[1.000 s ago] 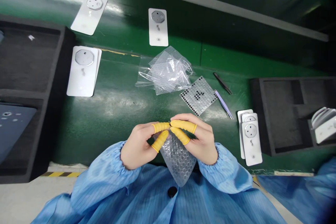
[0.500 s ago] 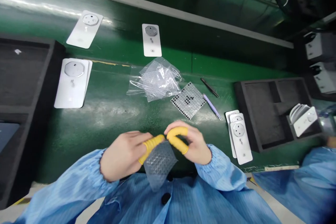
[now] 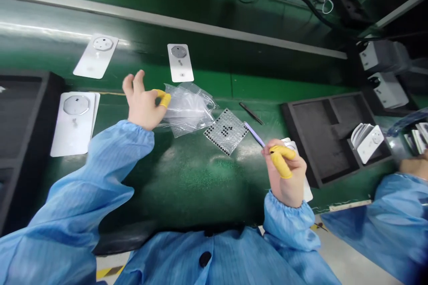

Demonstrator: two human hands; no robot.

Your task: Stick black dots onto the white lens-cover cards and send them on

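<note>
The left hand point(image 3: 143, 104), thumb and finger nearly meeting, is at the left edge of the clear bags point(image 3: 192, 109), toward the table's point(image 3: 207, 196) far edge; I cannot tell whether its grip has plastic. Nearer the table's near edge, the right hand's point(image 3: 289, 169) grip is pinched on a black dot point(image 3: 272, 152), beside the purple tweezers point(image 3: 254, 134).

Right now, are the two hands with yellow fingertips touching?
No, the left hand is by the plastic bags, the right hand near the purple tweezers.
</note>
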